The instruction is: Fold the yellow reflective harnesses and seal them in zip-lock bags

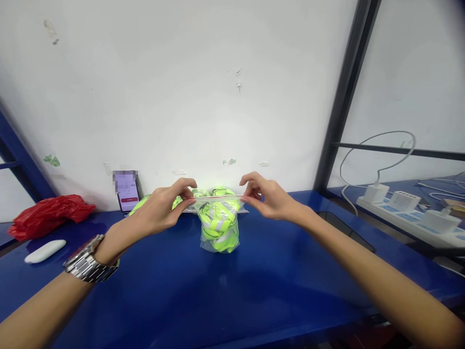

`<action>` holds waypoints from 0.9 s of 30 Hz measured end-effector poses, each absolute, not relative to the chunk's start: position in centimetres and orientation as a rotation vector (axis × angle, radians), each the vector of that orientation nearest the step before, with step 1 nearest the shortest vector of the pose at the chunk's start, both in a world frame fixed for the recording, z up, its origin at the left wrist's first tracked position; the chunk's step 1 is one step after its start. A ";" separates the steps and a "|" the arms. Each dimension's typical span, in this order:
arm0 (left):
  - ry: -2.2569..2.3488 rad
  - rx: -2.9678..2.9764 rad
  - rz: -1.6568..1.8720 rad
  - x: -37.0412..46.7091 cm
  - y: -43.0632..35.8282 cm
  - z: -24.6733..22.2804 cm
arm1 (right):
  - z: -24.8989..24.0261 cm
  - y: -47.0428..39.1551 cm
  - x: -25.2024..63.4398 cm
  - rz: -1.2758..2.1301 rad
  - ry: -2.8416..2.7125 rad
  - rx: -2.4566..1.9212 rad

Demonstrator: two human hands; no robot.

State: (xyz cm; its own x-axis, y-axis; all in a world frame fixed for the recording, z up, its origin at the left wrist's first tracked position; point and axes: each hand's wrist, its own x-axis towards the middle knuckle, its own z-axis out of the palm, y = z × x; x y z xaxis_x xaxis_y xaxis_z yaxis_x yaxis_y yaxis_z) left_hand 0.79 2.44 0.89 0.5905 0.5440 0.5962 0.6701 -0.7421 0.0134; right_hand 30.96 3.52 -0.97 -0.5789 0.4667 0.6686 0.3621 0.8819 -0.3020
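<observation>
Bag (pixel 219 227) upright in the centre of the frame, its mouth at the top and its bottom towards the near edge of the blue counter (pixel 218 300). Its long axis runs up and down the frame, while the mouth is drawn out flat from left to right, with a thin red line along it. From where I stand, I can't tell whether its bottom touches the counter.

The plastic is clear, shiny and a bit crinkled, flaring at the top. Inside, bright yellow-green straps with silvery bands are bundled in loops, filling the part below the mouth.

Left hand (pixel 165 206) has its grip closed on the left corner of the mouth, thumb against curled fingers; the right hand (pixel 269 196) pinches the right corner the same way. Both index fingers arch up, their tips apart from the thumbs.

Just behind the bag lies more yellow-green material (pixel 178 201). At the left, a lit phone (pixel 128 191) leans by the wall (pixel 181 97), with a crumpled red plastic bag (pixel 51 213) and a white oval object (pixel 45 251) further left. A metal watch (pixel 89 261) circles the left wrist. A white power strip (pixel 410 218) with chargers sits at the right edge.
</observation>
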 end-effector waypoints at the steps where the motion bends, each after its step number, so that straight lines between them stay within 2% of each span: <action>1: -0.996 -2.602 -0.848 0.7 2.5 0.8 | -1.0 3.5 31.0 0.132 -2.249 -0.590; 7: -0.999 -2.644 -0.696 0.6 2.5 0.4 | -1.5 3.6 31.1 -0.020 -2.285 -0.602; 13: -0.936 -2.619 -0.724 1.0 2.6 0.4 | -1.5 3.9 31.1 -0.189 -2.288 -0.556; 27: -0.875 -2.538 -0.720 0.7 2.2 0.1 | -1.4 3.8 31.3 -0.218 -2.413 -0.626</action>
